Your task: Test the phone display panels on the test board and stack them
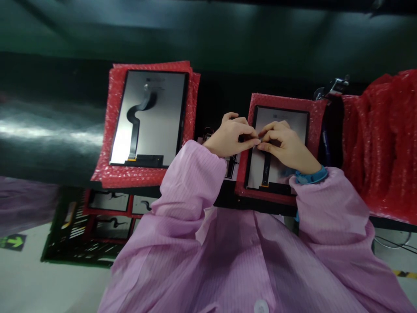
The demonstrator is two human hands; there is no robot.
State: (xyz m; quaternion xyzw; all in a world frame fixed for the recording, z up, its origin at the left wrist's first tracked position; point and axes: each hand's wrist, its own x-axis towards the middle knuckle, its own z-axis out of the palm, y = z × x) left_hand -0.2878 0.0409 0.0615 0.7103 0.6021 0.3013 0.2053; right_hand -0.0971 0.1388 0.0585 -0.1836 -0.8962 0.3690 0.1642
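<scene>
A display panel (286,169) with a silver back lies on red bubble wrap (243,184) in front of me. Its dark ribbon cable (266,169) runs up from the lower edge to my fingers. Over the panel's left edge, my left hand (233,134) pinches at the cable's upper end with thumb and forefinger. My right hand (285,143), with a blue wrist strap (312,175), pinches at the same spot from the right. The fingertips of both hands meet and mostly hide the cable end between them.
To the left, another display panel (163,126) with a curved cable lies on stacked red bubble wrap (106,148). A pile of red bubble-wrap sleeves (384,148) stands at right, beside a blue pen (325,143). Below the table edge, a green crate (78,261) holds several panels.
</scene>
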